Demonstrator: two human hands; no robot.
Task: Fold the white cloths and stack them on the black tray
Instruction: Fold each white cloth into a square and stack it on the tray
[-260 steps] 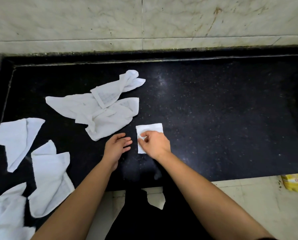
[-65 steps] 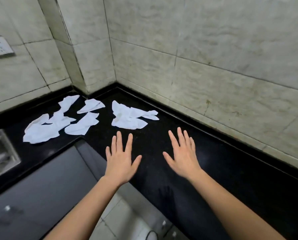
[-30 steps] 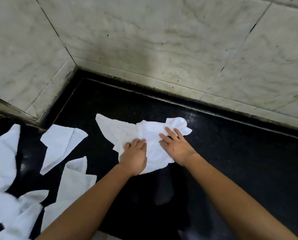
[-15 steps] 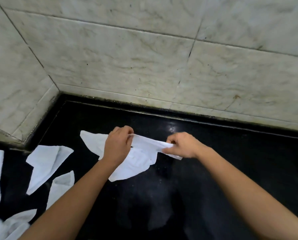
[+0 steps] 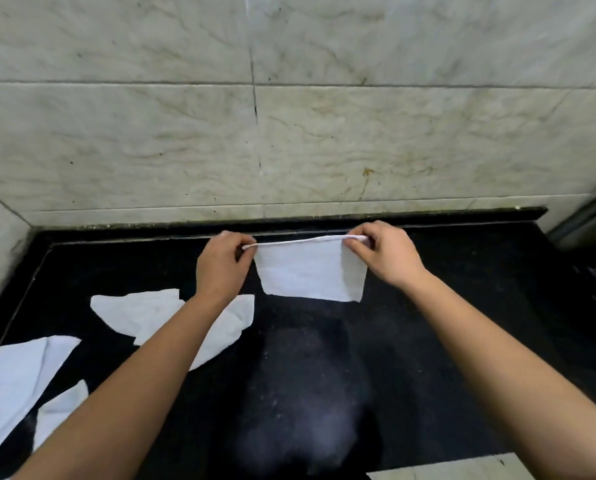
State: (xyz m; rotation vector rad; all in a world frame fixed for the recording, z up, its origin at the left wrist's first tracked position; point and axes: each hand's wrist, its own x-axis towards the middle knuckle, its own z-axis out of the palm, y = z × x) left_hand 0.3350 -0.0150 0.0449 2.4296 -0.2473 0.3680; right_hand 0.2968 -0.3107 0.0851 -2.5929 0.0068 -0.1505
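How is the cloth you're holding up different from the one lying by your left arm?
The held cloth hangs stretched between the left hand and right hand; the lying cloth rests on the counter. The held cloth looks flat and rectangular; the lying cloth is rumpled and uneven. Both are white.

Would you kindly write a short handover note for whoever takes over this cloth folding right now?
Left grip: pinches the top left corner of the held white cloth.
Right grip: pinches its top right corner; the cloth hangs stretched between both over the black countertop.
Things: loose white cloths lie unfolded on the countertop's left side. The black tray is out of view.
Done: no folded stack shows.
Left: fold the held cloth, then the loose ones, and stack all on the tray.
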